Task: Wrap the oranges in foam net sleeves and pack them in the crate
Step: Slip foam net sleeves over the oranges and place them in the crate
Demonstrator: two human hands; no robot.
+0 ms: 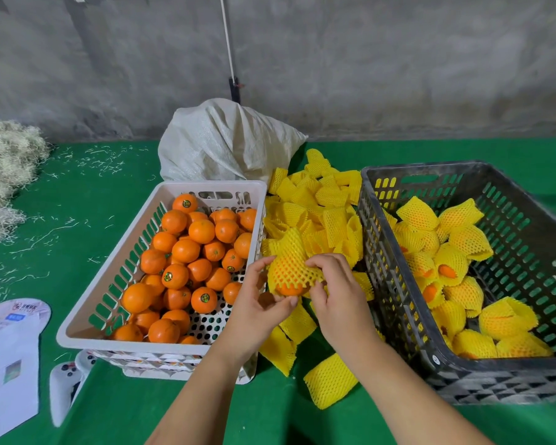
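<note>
While both hands work btwn the two crates, the left hand (264,303) cups an orange (289,290) from below, fingers curled round it. The right hand (334,284) pinches the yellow foam net sleeve (291,268) that covers most of the fruit, only its underside showing. White crate (93,303) at left holds bare oranges; grey crate (395,284) at right holds wrapped ones. Loose sleeves (318,203) pile on the green table (77,194) btwn them, w/ a white sack (225,139) behind.
</note>
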